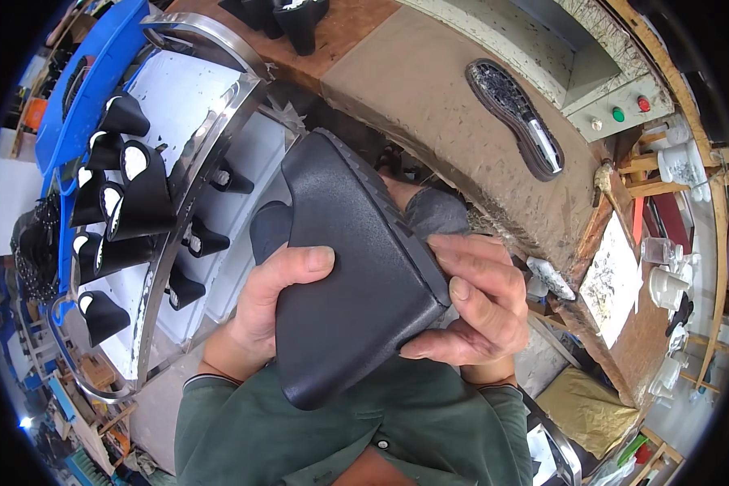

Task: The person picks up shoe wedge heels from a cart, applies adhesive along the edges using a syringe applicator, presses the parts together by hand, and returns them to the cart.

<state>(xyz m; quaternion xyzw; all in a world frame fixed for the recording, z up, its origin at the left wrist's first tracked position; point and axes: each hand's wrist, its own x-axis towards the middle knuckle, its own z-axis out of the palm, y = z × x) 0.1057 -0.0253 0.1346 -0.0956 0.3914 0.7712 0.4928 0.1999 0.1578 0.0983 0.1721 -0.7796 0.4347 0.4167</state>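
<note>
A large black wedge-shaped shoe sole [356, 283] with a smooth side and a ridged tread along one edge is held in front of my chest. Its tall, straight end points down to the right. My left hand [271, 292] grips it from the left, thumb flat on the side face and the fingers hidden behind. At the lower right corner my right hand [478, 304] is closed on the tread edge, its thumb below and curled fingers above. Beyond, on the brown bench, lies a flat dark shoe sole [517, 121] with a shiny strip at its heel.
At left stands a metal-framed rack [211, 146] holding several black wedge pieces with white ends [142, 190]. A blue bin [85, 97] is beside it. Across the bench sits a machine panel with coloured buttons [618, 114]. A hammer [603, 182] and plastic cups [668, 287] are at right.
</note>
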